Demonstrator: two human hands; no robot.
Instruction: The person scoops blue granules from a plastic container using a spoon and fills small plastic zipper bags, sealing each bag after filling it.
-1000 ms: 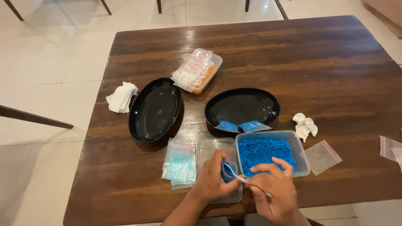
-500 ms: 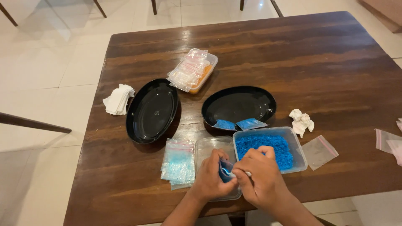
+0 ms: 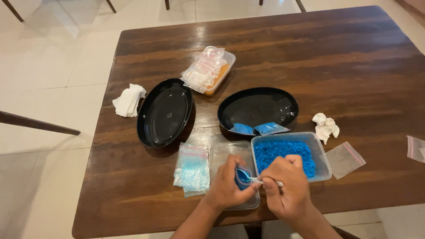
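Beside the blue-grain tub, left hand fingers clamped on small bag, right hand fingers on spoon.

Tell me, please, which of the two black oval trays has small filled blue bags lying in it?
The right-hand black oval tray, just beyond the tub of blue grains. Two blue bags lie at its near edge; the left black tray holds nothing.

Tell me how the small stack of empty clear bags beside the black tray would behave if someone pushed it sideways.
The stack of clear bags looks thin and floppy, so it would probably crumple or fan apart rather than slide as one piece. The film seems glossy, so bags likely slip over each other on the wooden table. They appear very light; a gentle push near the black tray may scatter them.
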